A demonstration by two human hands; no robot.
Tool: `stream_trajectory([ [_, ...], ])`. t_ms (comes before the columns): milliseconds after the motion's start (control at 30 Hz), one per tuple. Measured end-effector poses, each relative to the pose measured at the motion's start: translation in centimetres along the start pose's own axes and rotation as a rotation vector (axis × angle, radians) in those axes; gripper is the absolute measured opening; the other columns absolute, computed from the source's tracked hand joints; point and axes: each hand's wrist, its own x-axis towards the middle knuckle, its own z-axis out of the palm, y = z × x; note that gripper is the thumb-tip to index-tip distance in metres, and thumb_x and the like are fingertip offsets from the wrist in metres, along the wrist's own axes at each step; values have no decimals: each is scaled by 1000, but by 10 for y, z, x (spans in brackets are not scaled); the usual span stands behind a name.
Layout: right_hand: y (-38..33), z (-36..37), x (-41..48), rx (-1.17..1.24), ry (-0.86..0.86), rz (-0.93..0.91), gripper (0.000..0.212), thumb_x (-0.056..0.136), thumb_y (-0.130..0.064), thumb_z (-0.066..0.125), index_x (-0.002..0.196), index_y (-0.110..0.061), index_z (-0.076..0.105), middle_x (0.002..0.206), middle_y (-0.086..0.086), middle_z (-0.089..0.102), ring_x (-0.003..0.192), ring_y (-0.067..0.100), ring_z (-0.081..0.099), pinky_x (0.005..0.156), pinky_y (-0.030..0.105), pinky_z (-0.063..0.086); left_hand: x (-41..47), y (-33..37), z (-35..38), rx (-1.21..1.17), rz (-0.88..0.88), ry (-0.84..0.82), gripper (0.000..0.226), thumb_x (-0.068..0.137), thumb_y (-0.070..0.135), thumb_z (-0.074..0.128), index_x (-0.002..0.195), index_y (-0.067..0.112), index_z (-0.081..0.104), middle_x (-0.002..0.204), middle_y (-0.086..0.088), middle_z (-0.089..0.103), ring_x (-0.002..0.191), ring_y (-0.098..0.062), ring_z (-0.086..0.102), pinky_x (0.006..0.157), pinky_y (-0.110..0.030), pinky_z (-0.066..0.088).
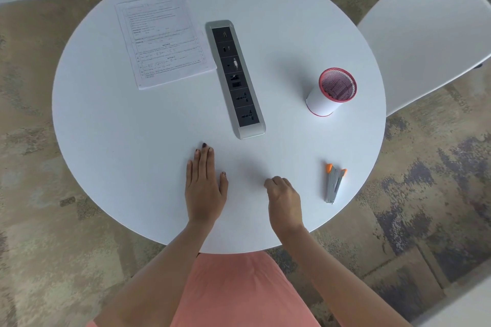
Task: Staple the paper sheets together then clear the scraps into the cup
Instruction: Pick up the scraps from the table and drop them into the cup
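Since neither hand holds anything, I'd call this the very start: stapling not yet begun. Left hand lies flat on the table near the front edge, fingers straight and close together, thumb out to the side. Right hand rests beside it, fingers curled under into a loose fist; can't tell if anything tiny is pinched inside, but nothing shows.

Paper sheets sit at the far left of the table, well apart from both hands, with the socket strip just beside their right edge. They look like a neat stack, printed side up. Stapler lies on its side near the right hand, to its right, not touching. Cup, white with red rim and mesh inside, stands upright further back on the right. No scraps visible on the table.

Next move, my guess: left hand reaches far forward to drag the sheets close, right hand opens and picks up the stapler. Needs the sheet edges squared before the stapler bites a corner. Risk: the top sheet sliding off while dragging.
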Motion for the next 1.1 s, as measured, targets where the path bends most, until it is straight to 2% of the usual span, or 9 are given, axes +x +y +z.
stream_trajectory([
  [67, 4, 3, 6, 62, 38, 51, 50, 30, 30, 65, 68, -3, 63, 60, 8, 59, 50, 27, 55, 35, 25, 37, 0, 0, 0, -3, -2, 0, 61, 97, 29, 37, 153, 6, 26, 163, -6, 21, 151, -21, 17, 124, -37, 12],
  [200, 14, 6, 5, 244, 166, 171, 34, 68, 23, 61, 87, -4, 67, 79, 10, 65, 60, 26, 60, 48, 30, 45, 0, -1, 0, 2, 0, 3, 61, 97, 30, 34, 153, 6, 26, 163, -7, 22, 151, -22, 18, 124, -38, 13],
  [300, 21, 2, 3, 295, 235, 225, 24, 81, 14, 59, 94, -5, 66, 84, 11, 64, 61, 28, 59, 50, 34, 45, 1, 0, 0, -2, -1, 5, 61, 97, 30, 34, 153, 6, 26, 163, -7, 22, 151, -22, 18, 124, -37, 12],
  [533, 26, 6, 2, 304, 193, 155, 31, 74, 15, 69, 96, -5, 71, 89, 8, 68, 80, 27, 64, 66, 32, 54, 1, 0, 1, 5, -4, 3, 61, 97, 29, 37, 153, 6, 25, 163, -7, 22, 151, -22, 18, 125, -35, 8],
  [667, 22, 12, 0, 292, 149, 70, 39, 65, 24, 69, 92, -4, 72, 88, 7, 67, 81, 23, 62, 76, 5, 44, 1, 1, 0, 5, -1, 3, 61, 97, 30, 35, 152, 5, 27, 162, -8, 24, 151, -23, 20, 125, -37, 12],
  [733, 21, 15, 2, 271, 151, 70, 42, 61, 27, 69, 88, -5, 71, 86, 6, 66, 80, 23, 62, 76, 0, 37, 1, 1, -1, 3, -3, 7, 61, 97, 30, 35, 152, 5, 27, 162, -8, 24, 151, -23, 20, 124, -37, 12],
  [800, 20, 15, 4, 276, 165, 74, 39, 61, 26, 69, 82, -7, 69, 81, 4, 66, 77, 23, 61, 71, 4, 39, 1, 1, -1, 1, -3, 9, 61, 96, 29, 36, 152, 5, 28, 162, -8, 24, 151, -23, 19, 124, -37, 12],
  [933, 22, 14, 7, 257, 171, 62, 31, 65, 20, 70, 74, -10, 65, 74, 1, 63, 70, 22, 58, 51, 29, 48, 0, 1, -1, 2, -3, 9, 62, 96, 29, 37, 152, 5, 27, 162, -8, 23, 151, -23, 20, 124, -39, 14],
  [1100, 19, 14, 10, 149, 149, 50, 39, 55, 24, 69, 75, -10, 60, 71, 2, 57, 64, 20, 52, 44, 23, 31, 0, 1, -1, -5, -4, 9, 62, 96, 28, 38, 152, 5, 28, 162, -8, 24, 151, -22, 20, 124, -40, 15],
])
